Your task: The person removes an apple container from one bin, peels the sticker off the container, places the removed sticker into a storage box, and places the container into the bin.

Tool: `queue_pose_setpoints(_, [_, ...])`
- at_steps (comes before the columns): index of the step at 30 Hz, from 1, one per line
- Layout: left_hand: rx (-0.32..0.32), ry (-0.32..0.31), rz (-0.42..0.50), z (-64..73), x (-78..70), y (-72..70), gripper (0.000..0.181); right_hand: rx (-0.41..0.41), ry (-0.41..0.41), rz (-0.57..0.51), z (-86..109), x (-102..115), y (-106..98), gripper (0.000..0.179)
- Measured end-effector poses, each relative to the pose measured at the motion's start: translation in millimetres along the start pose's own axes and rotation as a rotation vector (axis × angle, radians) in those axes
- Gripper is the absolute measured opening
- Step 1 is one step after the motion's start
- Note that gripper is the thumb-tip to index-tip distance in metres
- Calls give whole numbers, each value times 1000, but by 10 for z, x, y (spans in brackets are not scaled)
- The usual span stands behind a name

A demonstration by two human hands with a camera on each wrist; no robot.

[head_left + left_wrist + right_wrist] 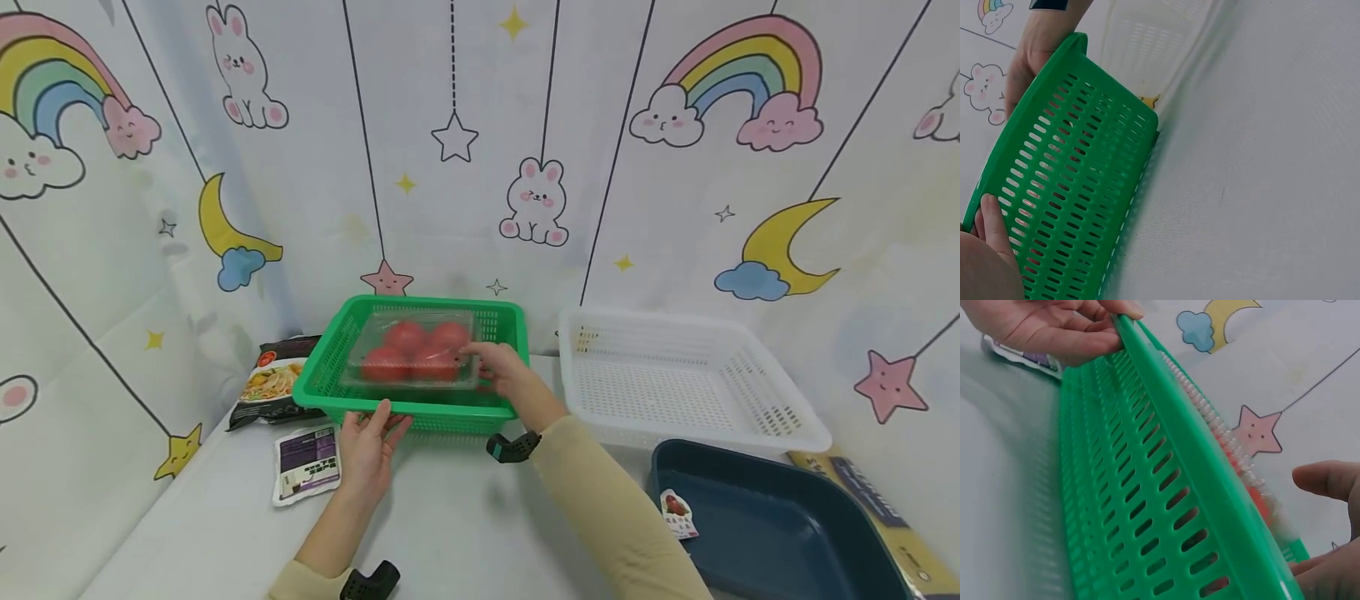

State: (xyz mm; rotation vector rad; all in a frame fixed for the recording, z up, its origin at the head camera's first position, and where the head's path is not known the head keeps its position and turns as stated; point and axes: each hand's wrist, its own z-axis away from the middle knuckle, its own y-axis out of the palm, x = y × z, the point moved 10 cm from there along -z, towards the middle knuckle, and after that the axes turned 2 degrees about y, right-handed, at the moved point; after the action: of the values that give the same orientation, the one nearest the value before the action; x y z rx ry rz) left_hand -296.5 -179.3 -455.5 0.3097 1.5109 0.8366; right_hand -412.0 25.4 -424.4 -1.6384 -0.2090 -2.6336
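Observation:
A green plastic basket (420, 408) stands against the patterned curtain, holding a clear plastic pack of red tomatoes (408, 352). At the middle of the basket's front rim, my left hand (369, 454) pinches the edge between thumb and fingers. My right hand (510, 375) reaches over the basket's right end, by the right end of the tomato pack. In the right wrist view, the right hand's thumb and fingers (1322, 478) are spread apart, near the pack's end. Part of that hand is cut off by the frame there.
Left of the basket lie a black food packet (273, 379) and a small purple-and-white pouch (307, 462). A white basket (675, 375) stands to the right. Before it is a dark blue tray (772, 517) with a sticker, beside a yellow-brown package (892, 525).

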Motion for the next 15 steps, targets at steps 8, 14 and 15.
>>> queue_pose_setpoints(8, [10,4,-12,12,13,14,19,31,-20,-3,60,20,80,58])
queue_pose_setpoints(14, [-2,2,-1,9,8,1,19,75,-28,-45,61,47,108,64])
queue_pose_setpoints(15, [-3,2,3,7,8,0,19,88,-25,-55,53,46,112,65])
